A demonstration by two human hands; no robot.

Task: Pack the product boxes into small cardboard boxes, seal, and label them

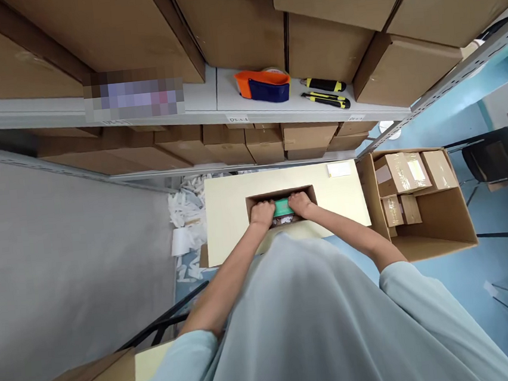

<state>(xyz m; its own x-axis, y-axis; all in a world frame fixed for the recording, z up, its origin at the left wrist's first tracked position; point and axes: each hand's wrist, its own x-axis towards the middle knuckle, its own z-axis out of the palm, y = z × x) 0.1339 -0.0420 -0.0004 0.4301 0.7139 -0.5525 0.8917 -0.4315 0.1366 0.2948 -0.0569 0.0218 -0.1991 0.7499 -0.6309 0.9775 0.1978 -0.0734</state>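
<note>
Both hands gripping green item inside open box

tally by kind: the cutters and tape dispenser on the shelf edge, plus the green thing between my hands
yellow and black cutters: 2
orange and blue tape dispenser: 1
green item, partly hidden: 1
total: 4

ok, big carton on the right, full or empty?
Partly full: the big carton holds small taped boxes toward its far side, with bare cardboard showing nearer the person.
</note>
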